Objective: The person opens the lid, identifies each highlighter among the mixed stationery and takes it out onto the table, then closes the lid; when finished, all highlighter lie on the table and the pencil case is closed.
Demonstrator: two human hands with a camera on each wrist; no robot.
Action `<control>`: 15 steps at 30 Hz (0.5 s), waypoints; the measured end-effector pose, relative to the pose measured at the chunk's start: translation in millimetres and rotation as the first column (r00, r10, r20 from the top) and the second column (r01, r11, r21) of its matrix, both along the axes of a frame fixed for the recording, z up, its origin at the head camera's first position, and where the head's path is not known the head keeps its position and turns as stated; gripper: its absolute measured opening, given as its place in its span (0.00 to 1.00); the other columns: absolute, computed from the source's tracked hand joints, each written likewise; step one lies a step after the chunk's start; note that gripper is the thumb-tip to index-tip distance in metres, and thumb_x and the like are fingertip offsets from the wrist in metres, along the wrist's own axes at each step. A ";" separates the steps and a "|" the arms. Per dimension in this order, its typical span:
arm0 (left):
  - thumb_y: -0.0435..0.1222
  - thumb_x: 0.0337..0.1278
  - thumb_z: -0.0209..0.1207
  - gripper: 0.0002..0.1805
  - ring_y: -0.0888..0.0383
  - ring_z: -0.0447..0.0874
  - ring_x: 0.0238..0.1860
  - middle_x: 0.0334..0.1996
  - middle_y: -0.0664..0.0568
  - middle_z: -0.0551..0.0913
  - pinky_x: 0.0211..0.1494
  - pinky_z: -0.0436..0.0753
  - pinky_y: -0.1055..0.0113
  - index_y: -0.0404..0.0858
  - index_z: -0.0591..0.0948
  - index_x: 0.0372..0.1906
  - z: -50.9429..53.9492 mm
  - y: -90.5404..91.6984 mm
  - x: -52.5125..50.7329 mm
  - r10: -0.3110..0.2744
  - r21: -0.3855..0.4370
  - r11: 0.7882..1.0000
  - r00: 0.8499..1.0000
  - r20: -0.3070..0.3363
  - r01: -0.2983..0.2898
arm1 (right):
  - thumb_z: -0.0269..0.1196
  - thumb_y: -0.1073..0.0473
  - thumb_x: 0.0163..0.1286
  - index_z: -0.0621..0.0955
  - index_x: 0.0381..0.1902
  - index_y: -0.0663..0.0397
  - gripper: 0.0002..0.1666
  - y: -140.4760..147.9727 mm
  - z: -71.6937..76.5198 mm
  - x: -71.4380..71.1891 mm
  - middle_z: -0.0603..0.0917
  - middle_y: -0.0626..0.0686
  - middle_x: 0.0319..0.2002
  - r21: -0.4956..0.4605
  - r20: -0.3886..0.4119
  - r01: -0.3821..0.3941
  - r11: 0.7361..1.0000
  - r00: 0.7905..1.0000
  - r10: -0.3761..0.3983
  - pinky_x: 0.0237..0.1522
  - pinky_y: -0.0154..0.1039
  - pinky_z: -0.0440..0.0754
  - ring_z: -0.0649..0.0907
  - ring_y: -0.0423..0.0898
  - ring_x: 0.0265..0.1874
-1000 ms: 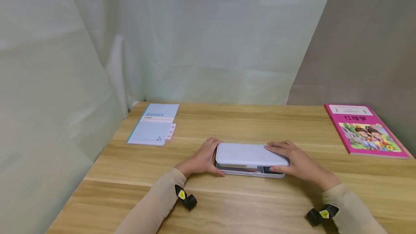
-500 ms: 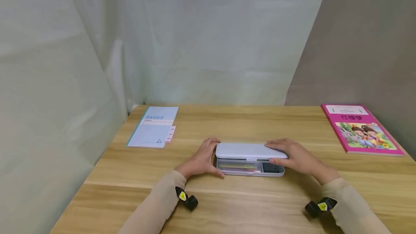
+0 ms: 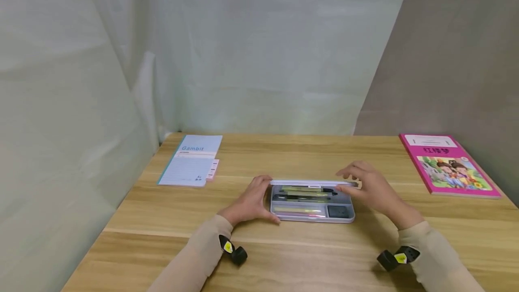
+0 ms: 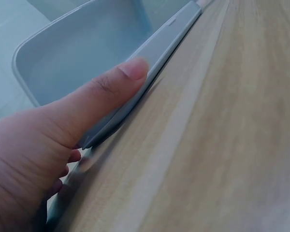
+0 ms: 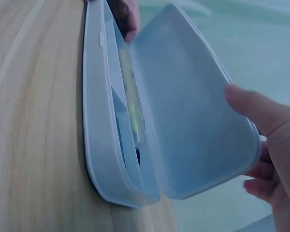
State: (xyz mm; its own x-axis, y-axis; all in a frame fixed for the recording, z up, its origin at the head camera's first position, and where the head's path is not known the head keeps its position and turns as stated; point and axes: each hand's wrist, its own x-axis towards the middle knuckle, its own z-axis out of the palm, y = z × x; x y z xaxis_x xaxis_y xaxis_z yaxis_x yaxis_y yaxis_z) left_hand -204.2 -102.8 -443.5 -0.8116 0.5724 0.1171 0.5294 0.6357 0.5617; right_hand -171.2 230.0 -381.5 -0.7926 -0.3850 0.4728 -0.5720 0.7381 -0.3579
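A pale grey-white pencil case point(image 3: 316, 220) lies on the table, its lid point(image 5: 188, 106) raised steeply at the back. Several pens point(image 3: 302, 198) lie in the rear compartment. Slim yellow and pink sticks point(image 3: 298, 211) are in the front one, beside a dark block point(image 3: 338, 212). My left hand point(image 3: 251, 202) grips the case's left end, with the thumb point(image 4: 106, 92) along the front corner and fingers partly hidden behind. My right hand point(image 3: 371, 188) pinches the right end of the lid, the thumb point(image 5: 251, 104) on its inner side and fingers behind.
A light blue notebook point(image 3: 190, 161) marked "Gambit" lies at the back left, with pink tabs point(image 3: 212, 170) sticking out from its right side. At the back right is a pink picture book point(image 3: 450, 163). Pale curtains point(image 3: 259, 57) hang behind the wooden table point(image 3: 292, 265).
The lid has swung up and back from nearly closed, baring the case's contents. My right hand has risen with it, while my left hand stays at the left end.
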 end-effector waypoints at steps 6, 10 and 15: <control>0.56 0.20 0.79 0.57 0.44 0.62 0.67 0.63 0.39 0.66 0.74 0.65 0.51 0.30 0.69 0.61 1.0 0.7 0.1 -0.018 -0.010 1.000 1.000 -0.024 0.017 | 0.74 0.65 0.50 0.83 0.36 0.54 0.14 -6.7 1.3 -3.6 0.79 0.46 0.30 -0.031 -0.176 0.019 0.999 0.984 -0.024 0.31 0.33 0.72 0.72 0.40 0.33; 0.56 0.22 0.78 0.55 0.46 0.63 0.66 0.62 0.41 0.67 0.74 0.65 0.52 0.32 0.70 0.61 0.5 1.0 -0.2 -0.017 -0.010 1.000 1.000 -0.015 0.016 | 0.74 0.68 0.48 0.82 0.31 0.55 0.13 -9.2 1.4 -7.3 0.82 0.49 0.32 -0.056 -0.269 0.030 0.998 0.962 -0.044 0.35 0.35 0.71 0.75 0.44 0.35; 0.56 0.23 0.78 0.54 0.47 0.63 0.66 0.62 0.42 0.68 0.74 0.65 0.52 0.34 0.70 0.61 -0.1 -0.1 -0.9 -0.013 -0.002 1.000 1.000 -0.015 0.013 | 0.74 0.71 0.46 0.82 0.29 0.54 0.14 -12.1 2.0 -13.6 0.82 0.51 0.31 -0.055 -0.353 0.051 0.997 0.933 -0.067 0.37 0.40 0.71 0.76 0.48 0.34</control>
State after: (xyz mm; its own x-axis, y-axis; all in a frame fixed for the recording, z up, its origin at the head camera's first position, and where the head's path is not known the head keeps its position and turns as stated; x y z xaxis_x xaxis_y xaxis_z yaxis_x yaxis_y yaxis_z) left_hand -205.0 -103.0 -443.6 -0.8025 0.5829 0.1277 0.5457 0.6302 0.5523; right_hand -184.8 217.8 -379.4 -0.5908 -0.3149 0.7428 -0.6235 0.7625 -0.1727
